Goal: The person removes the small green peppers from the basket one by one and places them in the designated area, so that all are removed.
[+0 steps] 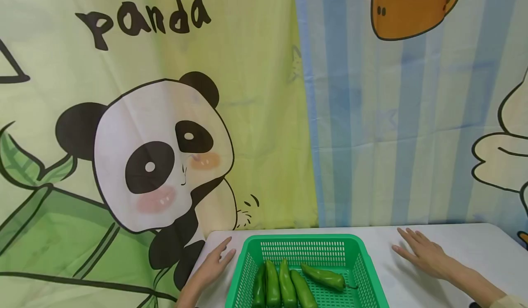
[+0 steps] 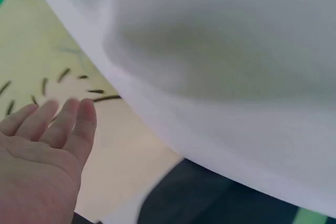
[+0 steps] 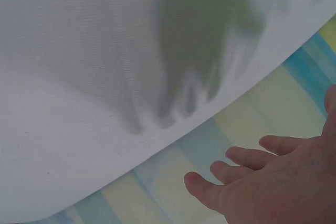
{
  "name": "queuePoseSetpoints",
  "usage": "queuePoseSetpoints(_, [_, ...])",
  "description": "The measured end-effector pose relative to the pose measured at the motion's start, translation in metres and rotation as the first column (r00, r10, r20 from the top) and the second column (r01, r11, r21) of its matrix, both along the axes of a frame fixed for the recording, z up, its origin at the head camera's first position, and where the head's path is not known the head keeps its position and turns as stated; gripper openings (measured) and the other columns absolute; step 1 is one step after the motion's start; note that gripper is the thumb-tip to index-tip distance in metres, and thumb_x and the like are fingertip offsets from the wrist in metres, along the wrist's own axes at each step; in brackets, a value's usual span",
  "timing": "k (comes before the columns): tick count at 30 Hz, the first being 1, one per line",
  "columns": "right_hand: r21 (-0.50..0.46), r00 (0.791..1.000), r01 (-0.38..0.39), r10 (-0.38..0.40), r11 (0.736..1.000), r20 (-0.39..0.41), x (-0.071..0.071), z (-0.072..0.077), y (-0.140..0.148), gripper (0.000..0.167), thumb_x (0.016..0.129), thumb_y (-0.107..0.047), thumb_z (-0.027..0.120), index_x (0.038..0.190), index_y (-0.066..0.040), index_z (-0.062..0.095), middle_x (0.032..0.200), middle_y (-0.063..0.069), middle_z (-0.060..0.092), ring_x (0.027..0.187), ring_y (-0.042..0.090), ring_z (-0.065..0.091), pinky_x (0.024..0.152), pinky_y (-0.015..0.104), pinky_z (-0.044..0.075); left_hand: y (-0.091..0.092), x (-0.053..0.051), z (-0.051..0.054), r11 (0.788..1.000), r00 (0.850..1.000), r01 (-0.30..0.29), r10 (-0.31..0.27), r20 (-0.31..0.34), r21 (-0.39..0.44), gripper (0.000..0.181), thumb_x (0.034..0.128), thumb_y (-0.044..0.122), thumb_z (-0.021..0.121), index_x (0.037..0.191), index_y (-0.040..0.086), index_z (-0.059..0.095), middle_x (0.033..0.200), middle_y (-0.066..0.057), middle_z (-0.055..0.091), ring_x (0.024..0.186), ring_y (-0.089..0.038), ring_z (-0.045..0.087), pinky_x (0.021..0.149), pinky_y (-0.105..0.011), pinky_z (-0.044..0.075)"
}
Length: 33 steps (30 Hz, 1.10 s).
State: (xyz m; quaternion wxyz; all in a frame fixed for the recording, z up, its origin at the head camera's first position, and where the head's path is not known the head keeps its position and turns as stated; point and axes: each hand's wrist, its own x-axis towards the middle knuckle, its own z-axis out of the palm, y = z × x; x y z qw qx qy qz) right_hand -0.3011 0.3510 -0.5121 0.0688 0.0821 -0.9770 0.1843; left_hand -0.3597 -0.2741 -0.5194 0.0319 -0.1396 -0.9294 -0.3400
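Note:
A green plastic basket (image 1: 303, 238) with slotted walls stands on the white table, cut off by the bottom edge of the head view. Several long green peppers (image 1: 287, 283) lie in it, most of them side by side at the left and one slanting (image 1: 323, 277) at the right. To the left of the basket is my left hand (image 1: 213, 266), fingers spread and holding nothing. Well to the basket's right, my right hand (image 1: 426, 254) hovers with straight fingers, its shadow on the tabletop. Both wrist views show the left palm (image 2: 42, 169) and right hand (image 3: 278, 177) bare.
The white table (image 1: 466, 241) ends at a rounded right corner. Behind it hangs a curtain (image 1: 264, 115) with a cartoon panda on the left and blue stripes on the right. A light sleeve (image 1: 507, 302) shows at my right forearm.

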Motion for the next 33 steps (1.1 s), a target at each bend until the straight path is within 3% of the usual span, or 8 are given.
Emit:
queuePoseSetpoints(6, [-0.015, 1.000, -0.025, 0.025, 1.000, -0.007, -0.001, 0.006, -0.010, 0.074, 0.101, -0.049, 0.053, 0.144, 0.011, 0.043, 0.145, 0.043, 0.038, 0.130, 0.064, 0.035, 0.091, 0.077, 0.037, 0.020, 0.011, 0.011, 0.985, 0.989, 0.031, -0.055, 0.136, 0.172, 0.075, 0.1047, 0.056, 0.038, 0.151, -0.002, 0.039, 0.138, -0.025, 0.059, 0.119, -0.040, 0.063, 0.098, -0.058, 0.050])
queuePoseSetpoints(9, [-0.023, 0.999, -0.043, 0.043, 0.999, -0.021, -0.001, 0.011, -0.015, 0.074, 0.101, -0.048, 0.054, 0.145, 0.011, 0.043, 0.145, 0.043, 0.039, 0.130, 0.063, 0.037, 0.091, 0.076, 0.038, 0.029, 0.017, 0.018, 0.978, 0.979, 0.036, -0.076, 0.188, 0.205, 0.073, 0.1058, 0.055, 0.036, 0.150, -0.003, 0.042, 0.142, -0.025, 0.055, 0.125, -0.041, 0.059, 0.099, -0.058, 0.049])
queuePoseSetpoints(12, [-0.028, 0.998, -0.058, 0.058, 0.998, -0.029, 0.000, 0.016, -0.020, 0.075, 0.100, -0.047, 0.056, 0.145, 0.011, 0.042, 0.145, 0.042, 0.040, 0.130, 0.061, 0.040, 0.092, 0.073, 0.040, 0.038, 0.022, 0.024, 0.982, 0.972, 0.032, -0.074, 0.222, 0.187, 0.072, 0.1054, 0.056, 0.036, 0.148, -0.001, 0.046, 0.146, -0.024, 0.053, 0.134, -0.045, 0.050, 0.104, -0.062, 0.044])
queuePoseSetpoints(15, [-0.027, 0.997, -0.068, 0.067, 0.997, -0.026, 0.001, 0.024, -0.026, 0.076, 0.099, -0.049, 0.057, 0.144, 0.011, 0.043, 0.144, 0.040, 0.042, 0.129, 0.059, 0.043, 0.094, 0.071, 0.042, 0.045, 0.024, 0.028, 0.990, 0.970, 0.038, -0.069, 0.232, 0.137, 0.073, 0.1040, 0.057, 0.040, 0.145, -0.003, 0.049, 0.138, -0.024, 0.059, 0.128, -0.045, 0.055, 0.102, -0.063, 0.044])
queuePoseSetpoints(19, [-0.027, 0.995, -0.095, 0.094, 0.995, -0.024, 0.004, 0.038, -0.035, 0.078, 0.097, -0.051, 0.060, 0.144, 0.009, 0.044, 0.143, 0.037, 0.045, 0.128, 0.057, 0.046, 0.095, 0.069, 0.043, 0.050, 0.024, 0.027, 0.992, 0.968, 0.058, -0.084, 0.238, 0.113, 0.064, 0.1027, 0.050, 0.049, 0.139, -0.002, 0.055, 0.120, -0.015, 0.068, 0.101, -0.027, 0.067, 0.084, -0.049, 0.055])
queuePoseSetpoints(24, [-0.025, 0.989, -0.142, 0.142, 0.989, -0.030, 0.008, 0.053, -0.048, 0.080, 0.095, -0.054, 0.061, 0.144, 0.007, 0.046, 0.143, 0.034, 0.048, 0.128, 0.054, 0.048, 0.097, 0.067, 0.044, 0.052, 0.026, 0.023, 0.982, 0.963, 0.045, -0.091, 0.254, 0.181, 0.056, 0.1014, 0.039, 0.055, 0.136, -0.005, 0.055, 0.108, -0.011, 0.069, 0.084, -0.016, 0.065, 0.069, -0.035, 0.056])
queuePoseSetpoints(33, [-0.004, 0.983, -0.171, 0.170, 0.985, -0.064, 0.011, 0.071, -0.069, 0.080, 0.092, -0.058, 0.063, 0.141, 0.004, 0.050, 0.139, 0.029, 0.055, 0.125, 0.048, 0.054, 0.098, 0.062, 0.048, 0.053, 0.027, 0.018, 0.966, 0.962, 0.027, -0.095, 0.255, 0.257, 0.052, 0.1016, 0.034, 0.054, 0.135, -0.006, 0.055, 0.100, -0.010, 0.068, 0.076, -0.016, 0.065, 0.064, -0.033, 0.057])
